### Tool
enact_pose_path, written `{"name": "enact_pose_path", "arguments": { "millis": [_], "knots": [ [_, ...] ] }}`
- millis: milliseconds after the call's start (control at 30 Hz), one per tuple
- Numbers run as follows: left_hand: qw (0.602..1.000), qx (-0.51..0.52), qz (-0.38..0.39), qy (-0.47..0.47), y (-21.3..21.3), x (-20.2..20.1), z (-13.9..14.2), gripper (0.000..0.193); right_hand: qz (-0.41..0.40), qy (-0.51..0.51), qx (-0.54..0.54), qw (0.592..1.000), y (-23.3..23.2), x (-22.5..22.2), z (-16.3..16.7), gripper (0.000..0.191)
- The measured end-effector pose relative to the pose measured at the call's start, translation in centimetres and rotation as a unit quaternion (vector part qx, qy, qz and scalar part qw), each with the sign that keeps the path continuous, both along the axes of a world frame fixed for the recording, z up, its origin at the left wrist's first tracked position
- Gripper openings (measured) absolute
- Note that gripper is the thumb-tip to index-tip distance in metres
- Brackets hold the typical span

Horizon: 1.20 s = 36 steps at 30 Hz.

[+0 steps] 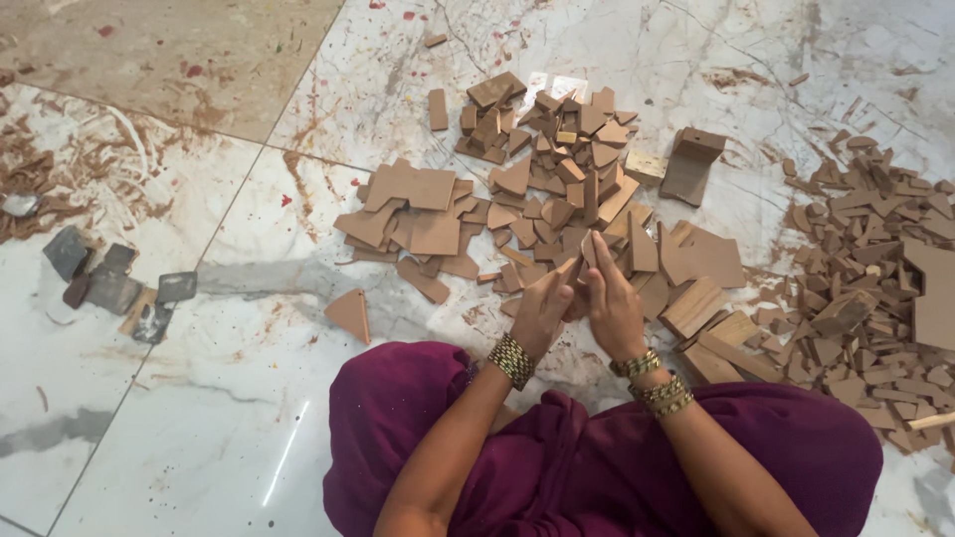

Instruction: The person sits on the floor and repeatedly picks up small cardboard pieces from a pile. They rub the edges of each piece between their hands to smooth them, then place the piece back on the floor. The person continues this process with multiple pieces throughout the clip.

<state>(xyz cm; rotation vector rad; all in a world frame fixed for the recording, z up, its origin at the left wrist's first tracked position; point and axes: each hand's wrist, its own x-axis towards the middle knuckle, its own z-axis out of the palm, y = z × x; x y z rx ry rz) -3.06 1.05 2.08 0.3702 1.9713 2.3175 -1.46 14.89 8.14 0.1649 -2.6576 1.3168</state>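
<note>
- We see our left hand and right hand meeting over the near edge of a heap of brown offcuts on the marble floor.
- Between them we hold a small flat brown piece, a thin sliver of board with straight cut edges; the fingers of both hands are closed around it, pinching it from either side, just above the heap.
- It looks matte and evenly tan, like pressed fibreboard, the same stuff as the pieces below.
- We judge it light and stiff, dry rather than slippery, likely to snap if bent across its thin face, with edges that may crumble or shed dust.
- The safest hold, as we judge it, is on the flat faces near the ends, thumb against forefinger, not on the corners.
- A second, darker pile of scraps lies to our right, and a few grey blocks sit well apart on the left.
</note>
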Motion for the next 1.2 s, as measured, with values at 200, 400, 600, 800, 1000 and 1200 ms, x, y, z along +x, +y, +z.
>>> {"name": "enact_pose_path", "arguments": {
  "millis": [200, 400, 600, 800, 1000, 1200],
  "knots": [
    [0.932, 0.271, -0.079, -0.229, -0.8, -1.3, -4.3, 0.088, 0.068, 0.131, 0.130, 0.980, -1.0, 0.9, 0.5, 0.057],
    [0.965, 0.194, -0.051, -0.170, -0.2, -1.2, -5.2, 0.082, -0.011, -0.012, 0.166, 0.986, -0.9, 0.2, 0.3, 0.055],
    [0.999, -0.012, 0.005, -0.034, -0.8, -0.5, -3.7, 0.067, 0.015, 0.037, 0.175, 0.984, -0.5, 0.1, 0.0, 0.049],
    [0.975, 0.172, -0.017, -0.139, -0.5, 0.1, -3.8, 0.071, 0.016, 0.016, 0.166, 0.986, -0.5, 0.6, 1.0, 0.055],
    [0.969, 0.120, -0.022, -0.216, 0.1, 0.1, -5.0, 0.075, 0.013, 0.041, 0.137, 0.990, -0.5, -0.1, 1.2, 0.053],
    [0.887, 0.306, -0.089, -0.335, -0.1, -1.4, -5.0, 0.087, 0.054, 0.044, 0.205, 0.976, -0.8, 1.3, -0.2, 0.057]
  ]
}}
